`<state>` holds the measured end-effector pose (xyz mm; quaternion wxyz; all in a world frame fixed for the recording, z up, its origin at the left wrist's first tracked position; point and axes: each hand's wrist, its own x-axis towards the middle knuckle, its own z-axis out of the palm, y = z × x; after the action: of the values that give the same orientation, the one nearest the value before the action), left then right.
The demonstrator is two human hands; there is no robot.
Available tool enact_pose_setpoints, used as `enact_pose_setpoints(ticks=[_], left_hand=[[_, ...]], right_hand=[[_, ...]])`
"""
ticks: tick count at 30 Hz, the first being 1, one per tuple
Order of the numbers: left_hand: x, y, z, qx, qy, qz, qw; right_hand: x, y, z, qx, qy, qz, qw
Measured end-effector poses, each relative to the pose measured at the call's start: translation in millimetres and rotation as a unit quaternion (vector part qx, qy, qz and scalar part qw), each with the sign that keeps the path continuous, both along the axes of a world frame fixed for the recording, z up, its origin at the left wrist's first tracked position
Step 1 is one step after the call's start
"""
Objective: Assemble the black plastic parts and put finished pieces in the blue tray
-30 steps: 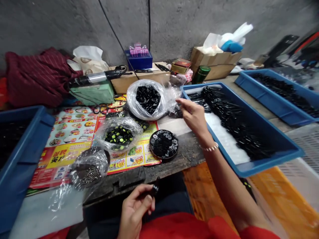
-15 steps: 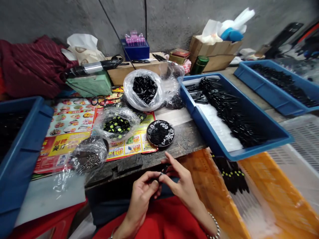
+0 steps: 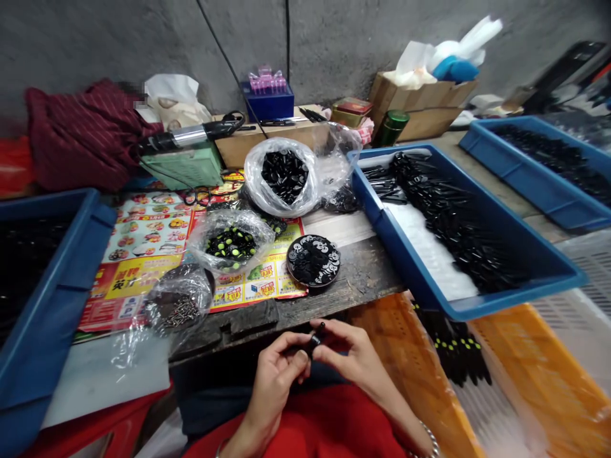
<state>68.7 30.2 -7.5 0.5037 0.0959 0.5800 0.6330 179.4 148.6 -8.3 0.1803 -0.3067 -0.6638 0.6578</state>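
Just in front of the bench edge, my two hands meet around a small, slim black plastic part (image 3: 316,338). Finger and thumb of my left hand (image 3: 280,367) close on its lower end, which is mostly hidden. From the other side, my right hand (image 3: 347,348) pinches it near the top. A round dish (image 3: 312,284) of flat black discs stands on the bench beyond my hands. Farther left, one plastic bag (image 3: 198,245) contains black pieces with yellow-green dots. Small metal pins or screws (image 3: 180,312) lie in another bag.
A blue tray (image 3: 520,302) of long black pieces stands at right, with a second blue tray (image 3: 525,175) behind. Below it is an orange crate (image 3: 382,327). At left sits a blue bin (image 3: 62,286). An electric screwdriver-like tool (image 3: 191,135) rests on a green box (image 3: 188,166).
The black part now stands more upright and shows more between my hands. My right fingers have curled in closer to it. The whole view has shifted slightly.
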Motion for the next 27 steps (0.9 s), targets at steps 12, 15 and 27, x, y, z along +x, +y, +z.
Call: enact_pose_setpoints(ticks=[12,15,27], left_hand=[[3.0,-0.8,0.0,0.012,0.063,0.018,0.998],[3.7,-1.2,1.5,0.026,0.071,0.01,0.997],[6.2,-1.3,-0.6,0.022,0.085,0.011,0.996]], right_hand=[[2.0,-5.6,3.9,0.14,-0.036,0.02,0.989],[0.6,-5.8,4.1,0.095,-0.056,0.051,0.993],[2.8,-6.2,2.1,0.148,-0.038,0.022,0.988]])
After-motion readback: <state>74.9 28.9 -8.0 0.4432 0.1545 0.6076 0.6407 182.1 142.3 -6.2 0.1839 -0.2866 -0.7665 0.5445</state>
